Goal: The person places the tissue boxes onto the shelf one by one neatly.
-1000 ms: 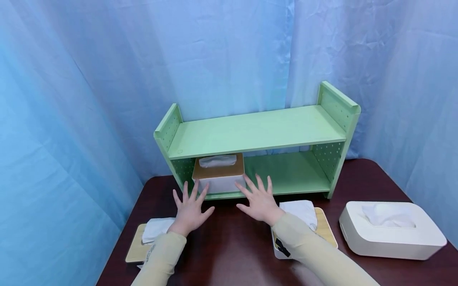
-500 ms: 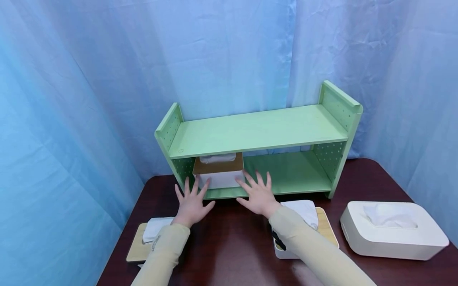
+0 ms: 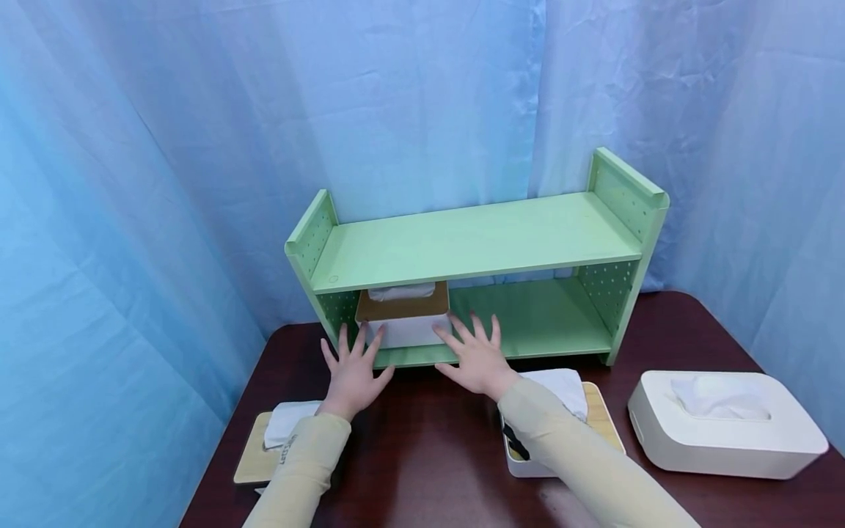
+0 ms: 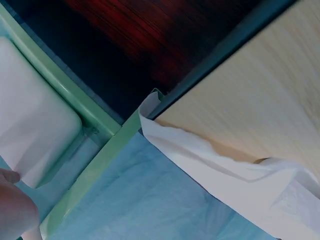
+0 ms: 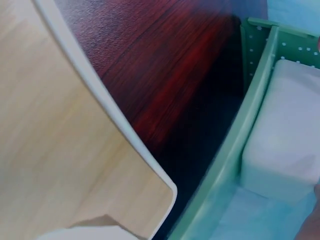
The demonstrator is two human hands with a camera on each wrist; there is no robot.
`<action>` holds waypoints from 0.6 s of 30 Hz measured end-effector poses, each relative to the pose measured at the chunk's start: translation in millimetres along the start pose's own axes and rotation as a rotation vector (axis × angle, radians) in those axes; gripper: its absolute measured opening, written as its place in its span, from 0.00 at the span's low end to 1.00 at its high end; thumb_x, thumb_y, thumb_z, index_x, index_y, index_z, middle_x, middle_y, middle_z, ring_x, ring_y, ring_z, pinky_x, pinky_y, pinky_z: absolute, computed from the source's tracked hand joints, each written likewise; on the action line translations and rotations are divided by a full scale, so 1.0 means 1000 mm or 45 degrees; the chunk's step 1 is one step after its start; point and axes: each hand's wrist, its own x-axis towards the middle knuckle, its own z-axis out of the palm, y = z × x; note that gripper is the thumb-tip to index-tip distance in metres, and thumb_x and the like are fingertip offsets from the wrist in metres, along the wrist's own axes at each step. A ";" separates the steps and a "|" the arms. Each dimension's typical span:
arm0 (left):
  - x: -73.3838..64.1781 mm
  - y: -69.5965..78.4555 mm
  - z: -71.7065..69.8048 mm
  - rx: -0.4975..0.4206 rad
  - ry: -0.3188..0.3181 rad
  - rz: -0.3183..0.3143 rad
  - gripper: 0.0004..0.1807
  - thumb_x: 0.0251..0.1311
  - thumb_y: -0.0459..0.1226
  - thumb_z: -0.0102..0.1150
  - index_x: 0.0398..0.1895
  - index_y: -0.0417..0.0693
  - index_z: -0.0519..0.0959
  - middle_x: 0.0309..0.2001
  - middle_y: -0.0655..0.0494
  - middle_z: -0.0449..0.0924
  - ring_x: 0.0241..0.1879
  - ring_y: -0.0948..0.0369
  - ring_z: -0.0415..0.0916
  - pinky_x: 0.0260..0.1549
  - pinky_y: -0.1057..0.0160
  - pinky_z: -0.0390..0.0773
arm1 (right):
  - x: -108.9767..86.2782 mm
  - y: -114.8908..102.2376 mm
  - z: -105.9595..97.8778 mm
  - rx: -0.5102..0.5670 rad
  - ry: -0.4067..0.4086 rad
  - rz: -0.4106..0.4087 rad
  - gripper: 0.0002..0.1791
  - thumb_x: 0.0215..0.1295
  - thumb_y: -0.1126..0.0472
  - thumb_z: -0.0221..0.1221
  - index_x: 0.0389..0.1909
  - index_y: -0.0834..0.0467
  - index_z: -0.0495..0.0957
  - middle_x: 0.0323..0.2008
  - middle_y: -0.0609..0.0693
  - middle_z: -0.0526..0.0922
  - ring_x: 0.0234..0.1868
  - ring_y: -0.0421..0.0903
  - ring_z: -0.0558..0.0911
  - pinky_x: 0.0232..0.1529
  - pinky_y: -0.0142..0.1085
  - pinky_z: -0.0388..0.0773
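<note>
A tissue box (image 3: 411, 331) with a white body and brown wooden lid stands on the lower level of a green two-level shelf (image 3: 475, 238), near its left side panel. Its tissue is partly covered by the upper board. My left hand (image 3: 353, 375) has its fingers spread and straight, with fingertips right at the box's front left. At the front right corner, the fingertips of my right hand (image 3: 477, 359) overlap the box, the fingers likewise spread. Both wrist views show the white box (image 4: 35, 115) behind the shelf's front edge, with only bits of each hand at the frame edge.
On the dark red table (image 3: 422, 455), a wood-topped tissue box (image 3: 254, 458) lies by my left forearm. Another wood-topped tissue box (image 3: 599, 418) is partly under my right sleeve. A white tissue box (image 3: 726, 440) stands far right. Blue curtains (image 3: 422, 110) hang behind.
The tissue box on the lower level has slid a little deeper into the shelf, away from the front edge. Both hands have moved slightly forward with it, then stayed nearly still.
</note>
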 end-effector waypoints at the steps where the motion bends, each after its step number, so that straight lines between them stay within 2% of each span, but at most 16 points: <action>1: 0.000 0.001 0.000 0.001 0.003 -0.002 0.38 0.61 0.54 0.54 0.73 0.59 0.56 0.74 0.45 0.49 0.73 0.37 0.33 0.60 0.28 0.28 | -0.001 0.000 -0.001 -0.005 0.002 -0.002 0.36 0.67 0.39 0.50 0.73 0.43 0.54 0.74 0.52 0.50 0.73 0.65 0.46 0.64 0.67 0.31; 9: -0.010 0.010 0.000 0.002 0.058 0.011 0.38 0.61 0.54 0.54 0.73 0.59 0.56 0.75 0.47 0.47 0.73 0.38 0.34 0.61 0.28 0.29 | -0.019 0.001 -0.006 0.041 0.086 -0.034 0.36 0.66 0.37 0.49 0.73 0.41 0.54 0.75 0.53 0.48 0.73 0.64 0.46 0.64 0.68 0.32; 18: -0.034 0.027 0.005 -0.009 0.077 0.060 0.37 0.62 0.56 0.51 0.73 0.58 0.58 0.75 0.46 0.47 0.73 0.38 0.34 0.60 0.27 0.32 | -0.053 0.010 0.001 0.107 0.180 -0.053 0.35 0.66 0.36 0.48 0.72 0.43 0.58 0.74 0.54 0.51 0.72 0.64 0.48 0.62 0.69 0.33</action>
